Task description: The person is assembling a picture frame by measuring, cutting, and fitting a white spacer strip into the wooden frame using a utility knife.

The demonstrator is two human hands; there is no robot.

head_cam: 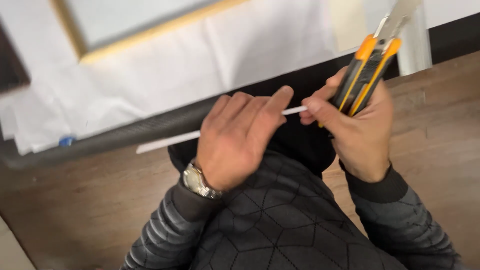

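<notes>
A person's 2 hands work a thin white strip (170,140) above a dark wood floor (75,200), seen from the head camera looking down. The left hand (240,137), a silver watch (197,181) on its wrist, lies over the middle of the strip with its fingers pressed together and curled, the index finger stretched along it toward the other hand; whether the fingertips underneath pinch the strip cannot be told. The right hand (357,125) is closed around an orange-and-black knife (370,67), its handle clamped in the palm and its metal blade pointing up and away, while the thumb and forefinger of the same hand pinch the strip's right end. The strip runs slightly uphill from lower left to right, its free left end sticking out well beyond the left hand, over a dark pipe (100,140) that lies along the floor. Behind the pipe, white sheeting (200,60) covers the ground, with a wood-edged frame (150,32) resting on it at upper left. Both sleeves are grey with dark stripes, and a dark quilted jacket (280,220) fills the bottom of the view, just beneath the hands. The picture is somewhat motion-blurred.
</notes>
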